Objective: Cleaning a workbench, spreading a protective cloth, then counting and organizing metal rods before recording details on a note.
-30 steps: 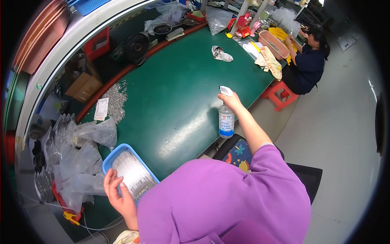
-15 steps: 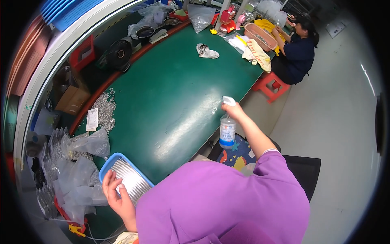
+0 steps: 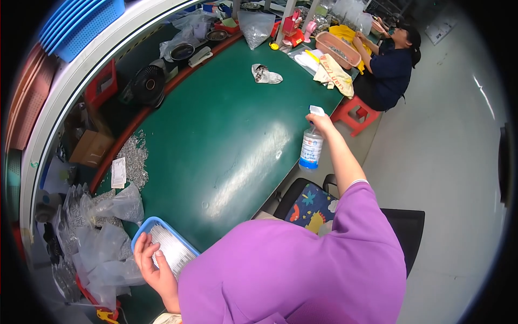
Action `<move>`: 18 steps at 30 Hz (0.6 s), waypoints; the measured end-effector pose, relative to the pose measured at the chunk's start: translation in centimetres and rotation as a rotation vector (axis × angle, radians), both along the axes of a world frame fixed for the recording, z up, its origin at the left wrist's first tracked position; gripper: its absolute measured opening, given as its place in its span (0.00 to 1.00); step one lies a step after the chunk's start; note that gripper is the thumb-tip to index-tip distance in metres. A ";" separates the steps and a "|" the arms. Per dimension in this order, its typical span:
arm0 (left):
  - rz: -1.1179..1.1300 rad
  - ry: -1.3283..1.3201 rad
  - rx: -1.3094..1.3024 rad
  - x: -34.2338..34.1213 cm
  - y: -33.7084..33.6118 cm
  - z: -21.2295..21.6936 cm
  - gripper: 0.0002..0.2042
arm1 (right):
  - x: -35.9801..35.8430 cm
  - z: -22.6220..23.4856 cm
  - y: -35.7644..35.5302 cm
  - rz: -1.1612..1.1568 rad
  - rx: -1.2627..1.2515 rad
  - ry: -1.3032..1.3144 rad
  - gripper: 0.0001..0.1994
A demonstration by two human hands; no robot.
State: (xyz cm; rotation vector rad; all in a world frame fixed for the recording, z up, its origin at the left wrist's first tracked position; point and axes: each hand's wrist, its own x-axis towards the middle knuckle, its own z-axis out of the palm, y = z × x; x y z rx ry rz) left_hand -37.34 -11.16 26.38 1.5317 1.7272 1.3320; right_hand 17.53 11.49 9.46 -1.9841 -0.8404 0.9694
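My right hand (image 3: 322, 122) is wrapped round the neck of a clear spray bottle (image 3: 311, 148) with a white trigger head and a blue band low down. The bottle hangs upright by the right edge of the green table (image 3: 237, 124). At the lower left, my left hand (image 3: 154, 267) has its fingers apart and slightly curled. It overlaps the near left rim of a blue plastic basket (image 3: 192, 249), and whether it touches the rim I cannot tell. Rows of thin silvery rods (image 3: 171, 249) lie side by side in the basket.
Loose small metal parts (image 3: 133, 159) and a white paper slip (image 3: 118, 173) lie at the left, above several filled plastic bags (image 3: 102, 245). A crumpled pouch (image 3: 266, 74) lies farther off. A co-worker (image 3: 391, 70) sits by a pink basket (image 3: 338, 49). A chair (image 3: 310, 205) stands below the bottle.
My right hand has carried the spray bottle a little farther out and to the right. My left hand stays beside the blue basket. The whole view has shifted slightly.
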 end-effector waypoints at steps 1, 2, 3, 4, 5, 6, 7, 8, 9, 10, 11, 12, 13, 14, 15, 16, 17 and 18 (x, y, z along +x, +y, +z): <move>0.008 0.000 0.001 0.0 0.1 -0.1 0.08 | -0.8 0.2 0.5 -0.025 0.078 -0.052 0.07; 0.005 0.011 -0.007 -0.1 0.2 -0.2 0.08 | -1.5 0.5 1.1 -0.050 0.156 -0.104 0.08; -0.002 0.020 -0.013 -0.2 0.4 -0.3 0.08 | -1.6 0.8 1.7 -0.047 0.159 -0.106 0.08; 0.001 0.017 -0.010 -0.2 0.6 -0.4 0.08 | -1.7 1.1 2.5 -0.019 0.070 -0.166 0.08; 0.001 0.024 -0.014 -0.2 0.8 -0.5 0.08 | -1.8 1.5 3.4 0.009 -0.020 -0.226 0.09; 0.006 0.033 -0.020 -0.2 0.8 -0.6 0.07 | -2.5 1.9 4.2 0.017 -0.019 -0.226 0.09; 0.012 0.032 -0.020 -0.2 0.9 -0.6 0.07 | -3.3 2.5 5.1 0.035 -0.048 -0.251 0.10; 0.019 0.034 -0.025 -0.2 1.0 -0.7 0.07 | -4.0 2.9 6.1 0.055 -0.078 -0.277 0.10; 0.021 0.034 -0.028 -0.2 1.2 -0.7 0.07 | -4.1 2.8 7.1 0.066 -0.061 -0.253 0.10; 0.023 0.031 -0.026 -0.1 1.4 -0.7 0.07 | -4.0 2.4 8.1 0.067 -0.058 -0.256 0.10; 0.027 0.032 -0.033 -0.1 1.6 -0.7 0.07 | -3.9 2.0 9.1 0.099 -0.004 -0.231 0.11; 0.042 0.035 -0.043 -0.1 1.7 -0.7 0.07 | -4.9 2.2 10.1 0.141 0.049 -0.201 0.13; 0.056 0.036 -0.042 -0.2 1.8 -0.8 0.07 | -5.5 2.5 11.1 0.196 -0.006 -0.223 0.13; 0.059 0.042 -0.049 -0.2 2.0 -0.9 0.07 | -6.7 2.5 12.1 0.210 -0.003 -0.222 0.13; 0.056 0.045 -0.054 -0.2 2.2 -0.9 0.07 | -7.4 2.5 13.0 0.182 0.046 -0.222 0.15; 0.063 0.043 -0.050 -0.2 2.5 -0.9 0.07 | -8.0 2.6 13.9 0.154 0.095 -0.221 0.16; 0.065 0.047 -0.058 -0.1 2.7 -0.9 0.07 | -8.3 2.1 15.4 0.172 0.086 -0.244 0.20; 0.069 0.051 -0.068 -0.1 2.9 -0.9 0.07 | -8.8 2.2 16.6 0.182 0.088 -0.244 0.20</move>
